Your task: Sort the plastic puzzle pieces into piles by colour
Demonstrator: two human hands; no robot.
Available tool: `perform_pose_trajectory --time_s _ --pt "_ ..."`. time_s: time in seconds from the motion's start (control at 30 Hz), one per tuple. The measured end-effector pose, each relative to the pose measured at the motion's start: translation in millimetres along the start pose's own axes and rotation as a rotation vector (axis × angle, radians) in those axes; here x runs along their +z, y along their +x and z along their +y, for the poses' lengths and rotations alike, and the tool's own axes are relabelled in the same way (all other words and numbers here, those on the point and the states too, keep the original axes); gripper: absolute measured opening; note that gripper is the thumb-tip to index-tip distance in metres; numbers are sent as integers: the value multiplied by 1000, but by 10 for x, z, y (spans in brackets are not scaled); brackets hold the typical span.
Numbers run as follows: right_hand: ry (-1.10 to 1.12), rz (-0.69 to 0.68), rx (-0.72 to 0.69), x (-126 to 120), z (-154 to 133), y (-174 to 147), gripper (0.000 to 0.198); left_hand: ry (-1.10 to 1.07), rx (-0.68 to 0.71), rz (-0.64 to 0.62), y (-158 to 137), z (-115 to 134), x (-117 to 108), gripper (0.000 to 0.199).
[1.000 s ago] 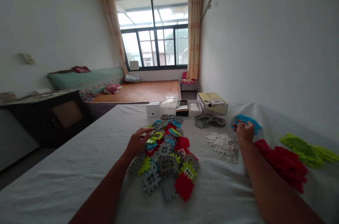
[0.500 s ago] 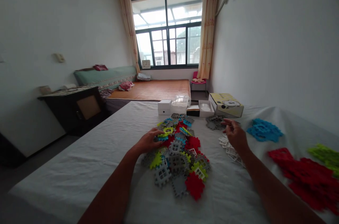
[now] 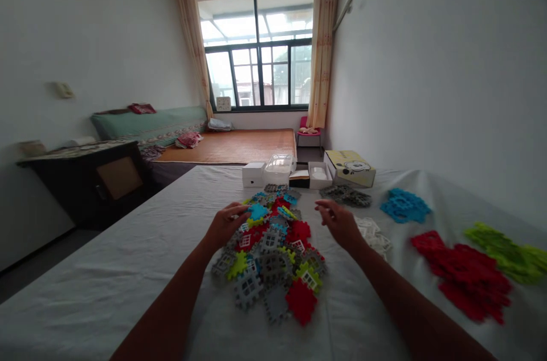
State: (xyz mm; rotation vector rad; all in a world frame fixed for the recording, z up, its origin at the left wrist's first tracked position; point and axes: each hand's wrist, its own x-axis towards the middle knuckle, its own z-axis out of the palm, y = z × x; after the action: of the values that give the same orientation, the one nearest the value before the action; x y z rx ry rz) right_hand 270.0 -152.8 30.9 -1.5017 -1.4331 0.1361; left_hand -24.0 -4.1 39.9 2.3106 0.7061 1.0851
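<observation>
My left hand is at the left side of a mixed heap of interlocking plastic building tiles, its fingers closed on the edge of a blue building tile. A lime tile shows just under the blue one. My right hand hovers over the cloth to the right of the heap, fingers partly stretched and apart, with nothing visible in them. Close by it lie a pile of dark grey tiles and a pile of white tiles, the latter partly hidden by my right wrist.
Blue tiles, red tiles and lime tiles lie in separate piles at the right. Along the far edge of the cloth-covered table stand a white box, a clear plastic container and a yellow carton.
My right hand has moved left from the grey pile toward the mixed heap. My left hand now has a blue tile at its fingertips. The view has turned slightly right.
</observation>
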Motion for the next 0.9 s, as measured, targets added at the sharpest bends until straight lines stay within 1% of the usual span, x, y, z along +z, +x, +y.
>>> perform_pose_trajectory --time_s 0.07,0.13,0.2,0.3,0.37,0.43,0.47,0.53,0.57,0.67,0.7,0.77,0.83,0.9 --pt "13 -129 -110 97 -233 -69 28 -89 22 -42 4 108 63 25" --pt "21 -248 -216 186 -419 -139 30 -124 58 -92 1 216 124 23" --pt "40 -309 -273 264 -536 -202 32 -139 88 -141 -6 309 177 22" --pt "76 -282 -264 360 -597 -262 24 -153 118 -178 -19 397 237 22" --pt "105 -246 -212 391 -572 -250 21 -165 118 -183 -27 413 266 22" --pt "155 -185 -126 353 -475 -172 20 -186 81 -191 -31 394 285 26" --pt "201 -131 -68 296 -390 -110 21 -200 51 -192 -32 373 289 29" --pt "326 61 83 97 -134 42 25 -222 -11 -171 -26 317 283 33" --pt "398 196 180 -38 32 118 28 -221 -34 -152 -21 287 274 33" --pt "544 704 495 -494 595 267 33 -167 -49 -70 7 217 232 30" --pt "548 808 549 -632 773 281 33 -141 -44 -40 17 204 219 30" --pt "547 949 621 -851 1069 264 32 -96 -32 5 36 187 203 30" --pt "542 1017 652 -981 1270 219 28 -70 -31 19 46 171 199 30" --pt "543 1059 671 -1043 1391 185 24 -63 -41 19 46 142 200 30"
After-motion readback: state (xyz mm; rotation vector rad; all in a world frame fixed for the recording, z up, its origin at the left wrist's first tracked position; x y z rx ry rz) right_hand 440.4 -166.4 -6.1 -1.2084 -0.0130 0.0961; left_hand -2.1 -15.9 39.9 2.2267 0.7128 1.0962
